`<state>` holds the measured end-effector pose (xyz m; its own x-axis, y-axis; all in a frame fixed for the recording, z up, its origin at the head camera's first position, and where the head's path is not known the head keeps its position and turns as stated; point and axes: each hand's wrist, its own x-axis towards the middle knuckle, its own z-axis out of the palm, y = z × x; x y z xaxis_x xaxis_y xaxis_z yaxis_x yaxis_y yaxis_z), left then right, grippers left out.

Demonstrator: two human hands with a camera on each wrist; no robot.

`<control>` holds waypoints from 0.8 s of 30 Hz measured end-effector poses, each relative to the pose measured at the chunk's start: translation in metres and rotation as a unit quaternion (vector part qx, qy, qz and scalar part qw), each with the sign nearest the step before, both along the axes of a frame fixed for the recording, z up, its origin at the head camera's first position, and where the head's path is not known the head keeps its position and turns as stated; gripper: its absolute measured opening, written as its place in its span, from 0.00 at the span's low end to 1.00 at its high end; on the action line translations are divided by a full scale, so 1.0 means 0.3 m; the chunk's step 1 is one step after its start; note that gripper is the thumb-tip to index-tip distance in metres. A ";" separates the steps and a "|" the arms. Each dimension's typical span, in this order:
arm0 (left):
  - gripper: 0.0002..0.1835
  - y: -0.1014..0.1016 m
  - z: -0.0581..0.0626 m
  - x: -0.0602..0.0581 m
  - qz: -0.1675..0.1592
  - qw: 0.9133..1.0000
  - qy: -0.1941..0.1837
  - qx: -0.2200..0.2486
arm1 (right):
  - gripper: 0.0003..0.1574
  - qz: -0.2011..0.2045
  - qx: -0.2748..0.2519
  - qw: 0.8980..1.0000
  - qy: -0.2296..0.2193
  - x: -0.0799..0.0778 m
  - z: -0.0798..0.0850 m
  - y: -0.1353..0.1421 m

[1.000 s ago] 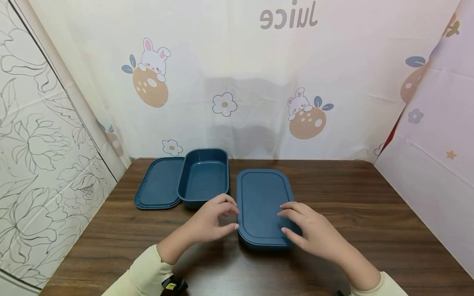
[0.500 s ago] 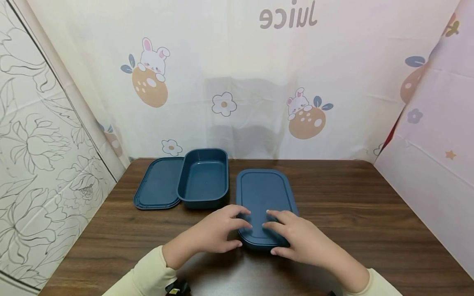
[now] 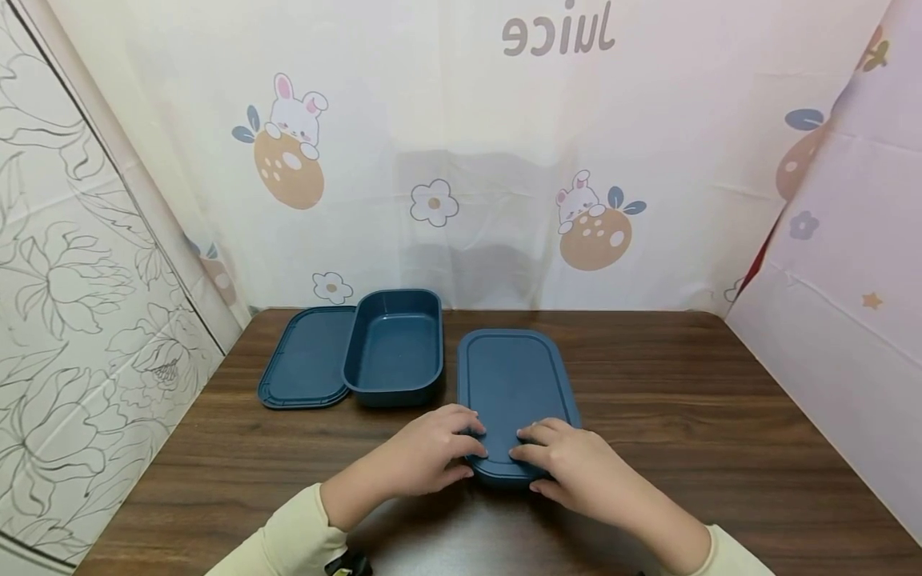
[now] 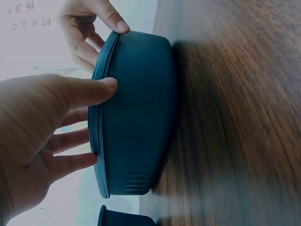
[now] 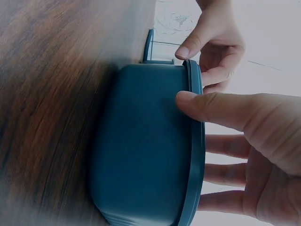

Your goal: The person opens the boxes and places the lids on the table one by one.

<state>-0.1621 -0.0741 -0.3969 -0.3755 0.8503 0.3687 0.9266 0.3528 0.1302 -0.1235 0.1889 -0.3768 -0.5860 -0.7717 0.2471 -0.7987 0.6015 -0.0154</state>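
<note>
A dark blue rectangular food box (image 4: 141, 108) stands on the table with its lid (image 3: 513, 384) on top. At the lid's near left corner, my left hand (image 3: 434, 454) has its fingers on the top and its thumb at the rim, pinching the edge. My right hand (image 3: 591, 476) pinches the near right edge likewise, thumb at the front rim and fingers over the top. Both thumbs show against the rim in the wrist views; the contents of the box are hidden.
Left of the covered box stands an open blue box (image 3: 394, 352), its inside bare. A loose blue lid (image 3: 306, 360) lies flat beside it, partly behind its left wall. A printed curtain (image 3: 490, 120) hangs behind the wooden table (image 3: 670, 384).
Both hands have come nearer to me along the covered box, from its sides to its near corners, and now pinch the lid's edge. The boxes and loose lid have not moved.
</note>
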 end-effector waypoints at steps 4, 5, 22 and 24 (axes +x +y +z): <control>0.12 0.003 0.000 -0.001 -0.003 1.000 0.015 0.001 | 0.23 0.003 -0.002 1.000 0.017 0.007 0.000 -0.002; 0.11 0.004 0.001 -0.002 -0.003 1.000 0.015 0.001 | 0.22 0.004 -0.003 1.000 0.022 0.009 -0.001 -0.003; 0.10 0.002 0.038 -0.010 -0.006 1.000 0.001 -0.022 | 0.21 0.017 -0.016 0.998 0.055 0.010 0.002 -0.009; 0.10 0.002 0.040 -0.013 -0.007 1.000 -0.001 -0.024 | 0.21 0.017 -0.016 0.998 0.055 0.009 0.003 -0.008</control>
<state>-0.1659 -0.0733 -0.3849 -0.3649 0.8720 0.3263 0.9310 0.3465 0.1152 -0.1207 0.1865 -0.3758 -0.5272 -0.7818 0.3329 -0.8170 0.5741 0.0542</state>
